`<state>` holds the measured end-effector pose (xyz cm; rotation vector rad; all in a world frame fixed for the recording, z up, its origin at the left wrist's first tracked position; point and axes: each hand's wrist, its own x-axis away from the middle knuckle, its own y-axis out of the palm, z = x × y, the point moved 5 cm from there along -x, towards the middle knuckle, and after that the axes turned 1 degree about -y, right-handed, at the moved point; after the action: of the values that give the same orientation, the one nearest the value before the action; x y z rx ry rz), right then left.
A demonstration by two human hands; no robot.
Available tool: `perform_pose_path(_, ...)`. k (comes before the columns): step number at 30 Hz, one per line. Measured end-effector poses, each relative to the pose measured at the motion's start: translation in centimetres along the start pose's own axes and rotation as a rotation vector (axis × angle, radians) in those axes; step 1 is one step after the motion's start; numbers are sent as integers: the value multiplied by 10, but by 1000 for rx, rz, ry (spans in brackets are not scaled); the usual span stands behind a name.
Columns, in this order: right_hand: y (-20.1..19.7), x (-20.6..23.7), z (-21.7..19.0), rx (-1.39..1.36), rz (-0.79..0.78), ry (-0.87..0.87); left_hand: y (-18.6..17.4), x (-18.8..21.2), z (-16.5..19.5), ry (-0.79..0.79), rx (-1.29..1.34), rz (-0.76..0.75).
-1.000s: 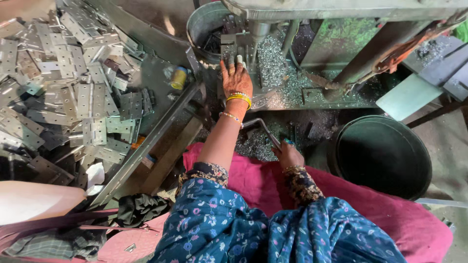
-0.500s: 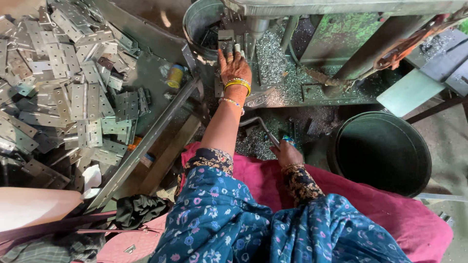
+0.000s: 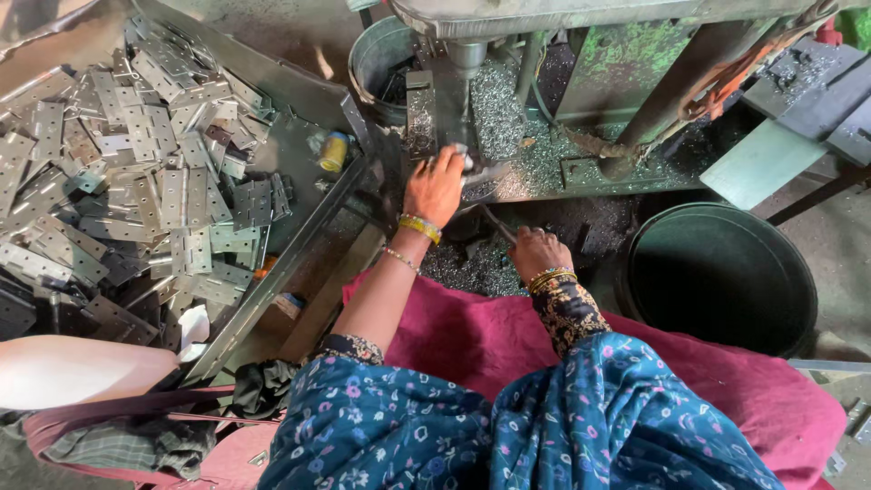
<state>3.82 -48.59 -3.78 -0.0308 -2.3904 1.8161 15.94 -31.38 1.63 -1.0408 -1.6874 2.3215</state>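
My left hand (image 3: 435,186) is stretched out to the bed of a drill press (image 3: 472,54), just below the spindle. Its fingers are closed on a small flat metal piece (image 3: 483,172), blurred by motion. Nearer my body, my right hand (image 3: 537,254) grips a thin metal rod handle (image 3: 497,225) that points up toward the machine. Bangles sit on both wrists. Metal shavings (image 3: 508,118) cover the machine bed around the left hand.
A big heap of steel hinges (image 3: 136,181) lies in a sheet-metal tray at the left. A grey bucket (image 3: 381,63) stands behind the press, and a dark round tub (image 3: 721,277) at the right. A magenta cloth (image 3: 472,336) covers my lap.
My left hand has drawn back from the fixture under the spindle toward my body, now with a metal piece in it. The right hand has stayed on the rod.
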Motion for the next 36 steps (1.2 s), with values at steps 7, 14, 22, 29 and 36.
perform_pose_path(7, 3, 4, 4, -39, -128, 79, 28, -70, 23, -366, -230, -139)
perform_pose_path(14, -5, -6, -6, -74, -110, 34, 9, -8, -4, -162, -111, -9)
perform_pose_path(22, 33, -6, 14, -120, 0, 100, 43, -50, -14, -292, -321, -118)
perform_pose_path(29, 90, -1, 29, -324, -52, 182, 27, -31, -18, -251, -233, -146)
perform_pose_path(36, 47, -13, 31, -137, -26, 173, 42, -61, -16, -263, -367, -183)
